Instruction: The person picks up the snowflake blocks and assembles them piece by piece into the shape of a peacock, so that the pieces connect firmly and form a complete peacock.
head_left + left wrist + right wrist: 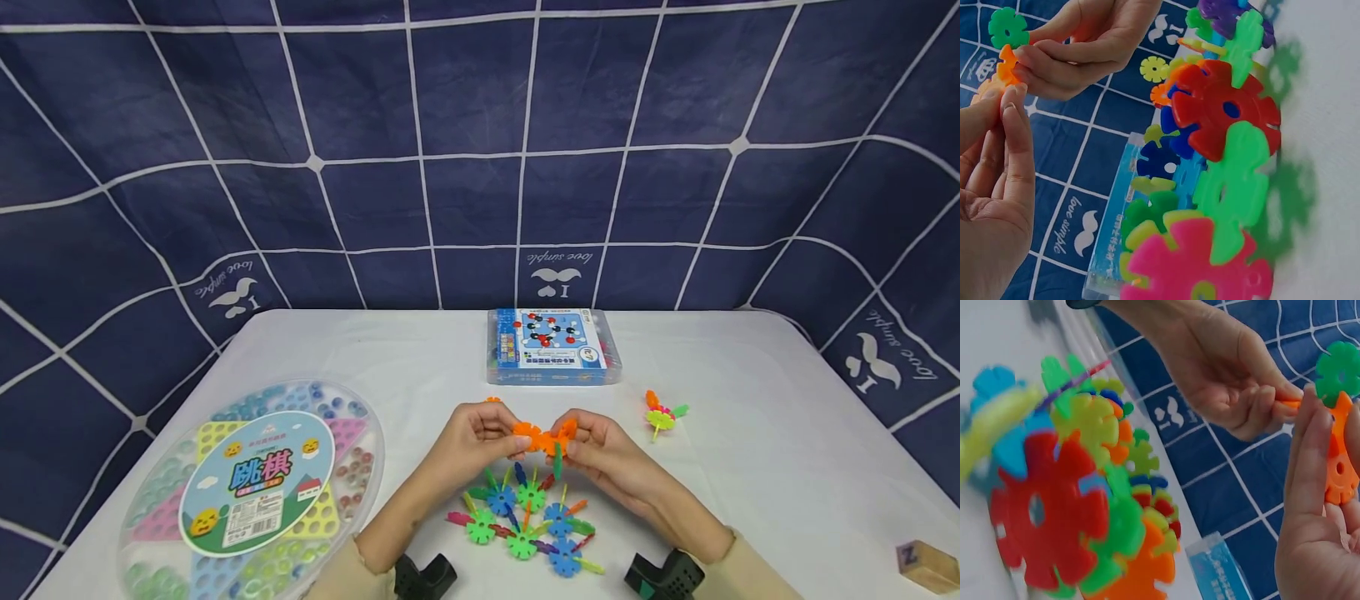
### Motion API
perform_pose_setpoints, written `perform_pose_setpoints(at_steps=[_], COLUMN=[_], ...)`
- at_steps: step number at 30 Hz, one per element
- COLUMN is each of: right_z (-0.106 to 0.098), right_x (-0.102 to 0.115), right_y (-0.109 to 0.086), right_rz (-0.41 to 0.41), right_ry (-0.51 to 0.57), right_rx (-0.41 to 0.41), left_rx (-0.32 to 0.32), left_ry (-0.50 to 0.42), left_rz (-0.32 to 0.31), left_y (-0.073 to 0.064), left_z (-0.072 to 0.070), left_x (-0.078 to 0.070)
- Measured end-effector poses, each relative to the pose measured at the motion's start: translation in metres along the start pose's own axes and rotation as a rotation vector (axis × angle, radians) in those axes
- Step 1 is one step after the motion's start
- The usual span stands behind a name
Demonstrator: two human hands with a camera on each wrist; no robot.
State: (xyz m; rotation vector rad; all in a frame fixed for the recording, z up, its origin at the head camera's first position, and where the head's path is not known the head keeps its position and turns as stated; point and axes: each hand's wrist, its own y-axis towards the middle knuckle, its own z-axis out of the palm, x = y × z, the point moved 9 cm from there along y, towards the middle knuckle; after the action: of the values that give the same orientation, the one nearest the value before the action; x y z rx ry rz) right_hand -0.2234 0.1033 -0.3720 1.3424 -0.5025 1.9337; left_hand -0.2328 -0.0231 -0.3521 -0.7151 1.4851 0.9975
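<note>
In the head view, my left hand (471, 437) pinches an orange notched plastic disc (527, 432) between thumb and fingers. My right hand (617, 460) holds more orange notched discs (566, 433) with a green disc (557, 462) fitted to them. The orange pieces from both hands meet; whether they are slotted together I cannot tell. Below the hands lies a joined cluster of green, blue, red, yellow and purple discs (522, 543). In the right wrist view, an orange disc (1340, 478) and the green disc (1339, 370) show beside my right fingers.
A round Chinese checkers set (258, 483) with marbles lies at the left. Behind the hands is a molecular model kit box (555, 352). A small joined disc piece (662, 418) sits to the right, a wooden block (928, 568) at the far right edge.
</note>
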Motion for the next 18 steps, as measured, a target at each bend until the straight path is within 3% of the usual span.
perform_pose_setpoints(at_steps=[12, 18], right_z=[0.005, 0.012], right_x=[-0.001, 0.008], right_y=[0.000, 0.000], right_rz=[-0.056, -0.133], right_ry=[-0.040, -0.105], right_rx=[0.074, 0.140], left_rx=[0.106, 0.132], left_ry=[0.015, 0.024], left_rz=[0.113, 0.142], left_y=[-0.003, -0.003], left_z=[0.005, 0.005], left_x=[-0.009, -0.011])
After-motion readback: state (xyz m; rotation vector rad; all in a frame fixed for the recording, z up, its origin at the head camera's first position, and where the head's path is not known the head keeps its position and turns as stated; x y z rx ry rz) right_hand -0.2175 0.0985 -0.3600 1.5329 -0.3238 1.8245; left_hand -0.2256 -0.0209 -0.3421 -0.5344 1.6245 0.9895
